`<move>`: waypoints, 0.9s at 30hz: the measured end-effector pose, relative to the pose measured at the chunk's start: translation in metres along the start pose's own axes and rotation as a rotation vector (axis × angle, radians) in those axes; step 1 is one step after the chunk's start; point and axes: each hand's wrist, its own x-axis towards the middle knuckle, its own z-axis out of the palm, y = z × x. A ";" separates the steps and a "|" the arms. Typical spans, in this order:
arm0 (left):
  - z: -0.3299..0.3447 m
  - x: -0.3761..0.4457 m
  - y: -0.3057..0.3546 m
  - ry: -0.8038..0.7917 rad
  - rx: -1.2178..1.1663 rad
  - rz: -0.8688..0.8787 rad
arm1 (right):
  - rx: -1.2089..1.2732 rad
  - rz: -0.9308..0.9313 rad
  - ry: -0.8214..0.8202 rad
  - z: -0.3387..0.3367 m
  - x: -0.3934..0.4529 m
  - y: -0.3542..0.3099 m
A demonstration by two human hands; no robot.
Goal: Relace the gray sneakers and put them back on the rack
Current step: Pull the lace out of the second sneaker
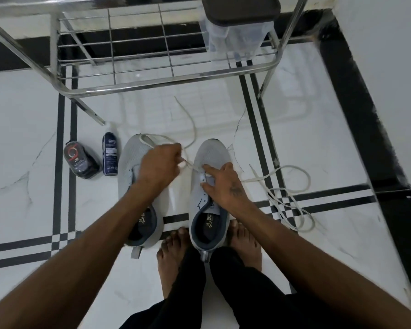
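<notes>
Two gray sneakers stand side by side on the white floor, toes toward the rack. My left hand (160, 163) hovers over the left sneaker (131, 157) and pinches a white lace (190, 129) that runs to the right sneaker's eyelets. My right hand (220, 184) rests on the right sneaker (211, 153), fingers holding the eyelet area at the lace. A second white lace (292, 186) lies loose in loops on the floor to the right. The steel shoe rack (166, 83) stands just beyond the shoes.
A dark spray bottle (109, 154) and a black pouch-like pack (81, 162) stand left of the sneakers. A clear container with a dark lid (240, 22) sits on the rack. My bare feet (173, 252) are right behind the right sneaker. A wall rises at right.
</notes>
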 end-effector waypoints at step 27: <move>0.048 0.031 -0.014 -0.344 0.520 0.115 | -0.166 -0.010 -0.051 -0.011 0.020 -0.014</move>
